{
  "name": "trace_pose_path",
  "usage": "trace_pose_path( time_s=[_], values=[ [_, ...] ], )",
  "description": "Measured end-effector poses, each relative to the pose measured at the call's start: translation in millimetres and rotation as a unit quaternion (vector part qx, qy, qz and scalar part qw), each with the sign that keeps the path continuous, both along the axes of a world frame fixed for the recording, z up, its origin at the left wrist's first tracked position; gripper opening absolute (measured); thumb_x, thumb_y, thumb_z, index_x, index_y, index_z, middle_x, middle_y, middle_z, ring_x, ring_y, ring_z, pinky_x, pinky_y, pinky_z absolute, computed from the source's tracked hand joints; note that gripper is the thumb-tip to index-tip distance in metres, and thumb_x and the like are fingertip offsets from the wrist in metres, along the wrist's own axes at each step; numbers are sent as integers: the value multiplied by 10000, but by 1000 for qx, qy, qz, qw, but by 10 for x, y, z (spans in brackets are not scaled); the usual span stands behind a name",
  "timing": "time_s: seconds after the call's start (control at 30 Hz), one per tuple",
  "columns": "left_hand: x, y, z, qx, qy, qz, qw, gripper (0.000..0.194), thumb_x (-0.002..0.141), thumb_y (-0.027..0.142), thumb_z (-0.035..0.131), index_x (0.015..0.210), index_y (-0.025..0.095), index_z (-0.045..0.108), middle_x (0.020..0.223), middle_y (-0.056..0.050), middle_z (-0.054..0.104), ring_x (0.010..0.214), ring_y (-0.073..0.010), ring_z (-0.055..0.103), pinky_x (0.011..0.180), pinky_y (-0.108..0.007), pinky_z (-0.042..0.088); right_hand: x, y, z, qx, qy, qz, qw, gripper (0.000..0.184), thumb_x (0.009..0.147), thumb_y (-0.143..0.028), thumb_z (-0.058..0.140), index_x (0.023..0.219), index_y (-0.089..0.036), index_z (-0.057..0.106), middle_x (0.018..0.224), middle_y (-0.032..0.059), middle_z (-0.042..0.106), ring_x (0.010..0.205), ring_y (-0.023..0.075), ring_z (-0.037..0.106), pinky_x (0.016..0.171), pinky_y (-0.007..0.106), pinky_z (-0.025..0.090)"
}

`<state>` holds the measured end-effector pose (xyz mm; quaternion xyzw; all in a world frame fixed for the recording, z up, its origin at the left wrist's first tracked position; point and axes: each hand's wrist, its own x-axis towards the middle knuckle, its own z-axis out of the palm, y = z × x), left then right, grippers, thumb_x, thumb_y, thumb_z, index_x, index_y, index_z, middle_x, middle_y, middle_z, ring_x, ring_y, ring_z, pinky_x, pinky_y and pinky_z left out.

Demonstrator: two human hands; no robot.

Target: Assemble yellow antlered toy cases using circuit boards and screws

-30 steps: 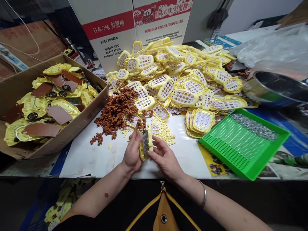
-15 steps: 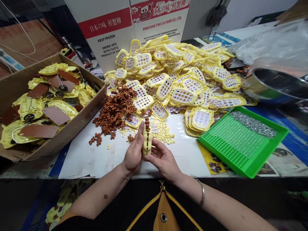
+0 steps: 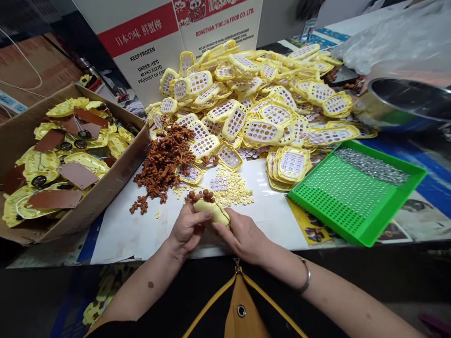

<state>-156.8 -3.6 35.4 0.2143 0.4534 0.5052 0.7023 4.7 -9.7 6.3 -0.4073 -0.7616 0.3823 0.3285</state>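
Observation:
Between my two hands is a yellow plastic toy casing [image 3: 212, 211] with brown antler-like pieces [image 3: 203, 195] sticking out of its far end. My left hand [image 3: 188, 224] is closed round its left side, thumb lying across the top. My right hand [image 3: 243, 232] grips the right end, thumb and fingers along the seam. Its underside is hidden by my fingers. Just beyond the casing lie small pale-yellow button pieces [image 3: 239, 188] scattered on the white sheet. A heap of brown branching plastic parts [image 3: 162, 162] lies to their left.
Yellow perforated shells [image 3: 262, 129] are piled high at the back. A cardboard box [image 3: 141, 143] of wired yellow halves stands left. On the right are a green tray [image 3: 338, 206] with small metal screws, a stack of shells [image 3: 292, 165] and a metal bowl [image 3: 387, 112].
The casing's halves, apart a second ago, came together. Since then it has been tipped from upright onto its side, its yellow back now facing up, and both hands have turned with it.

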Motion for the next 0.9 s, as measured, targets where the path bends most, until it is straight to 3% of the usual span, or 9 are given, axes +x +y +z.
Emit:
trace_pose_path(
  time_s=[0.1,0.23,0.4,0.5,0.63,0.73,0.83,0.9],
  values=[
    [13,-13,3,-3,-17,-40,999,391,509,224,881,838,152,681,820,-40,717,788,-195,671,792,-307,508,0,-39,18,83,-57,6,995,422,994,-440,283,968,-136,574,683,63,661,549,162,576,528,272,425],
    [19,-9,-14,-8,-35,-38,999,371,479,216,902,775,139,691,743,-23,713,678,-137,649,726,-247,513,-11,-62,-23,185,-106,-31,977,492,1005,-437,229,868,-136,594,626,67,648,507,151,577,498,263,381],
    [-12,-17,-54,-10,-39,-47,998,398,542,228,889,892,126,729,863,-55,748,783,-170,683,775,-252,527,4,-7,-37,116,-34,-24,992,523,1004,-502,199,1028,-134,571,660,57,673,538,152,601,513,255,421],
    [-55,-22,-80,5,-60,11,998,372,556,291,892,862,157,729,869,-32,752,800,-179,688,800,-274,534,37,8,-23,103,-54,-15,993,569,973,-591,228,1056,-136,561,757,82,713,602,166,638,533,263,430],
    [-60,-14,-133,1,-89,31,996,401,548,376,888,847,170,719,910,-31,751,909,-233,688,899,-355,524,50,-27,-67,209,-157,-27,965,514,992,-500,284,781,-147,593,580,65,656,463,157,568,469,278,312],
    [-55,6,-171,-7,-81,25,996,325,632,361,838,875,182,718,919,-37,749,911,-232,686,949,-400,509,40,-41,-105,308,-169,-46,935,505,995,-431,303,678,-152,579,509,64,615,423,152,538,464,292,268],
    [-85,23,-170,-16,-46,39,998,255,666,343,811,860,206,720,904,-34,753,904,-229,686,940,-387,518,59,-17,-65,291,-193,-59,935,537,986,-502,306,679,-156,579,507,65,621,424,155,543,461,296,247],
    [-97,19,-149,-11,-28,26,999,290,623,356,838,844,207,723,877,-23,755,862,-217,690,891,-358,538,81,5,-2,243,-199,-54,948,547,968,-572,307,811,-145,609,600,71,674,463,158,571,462,291,247]
  ],
)
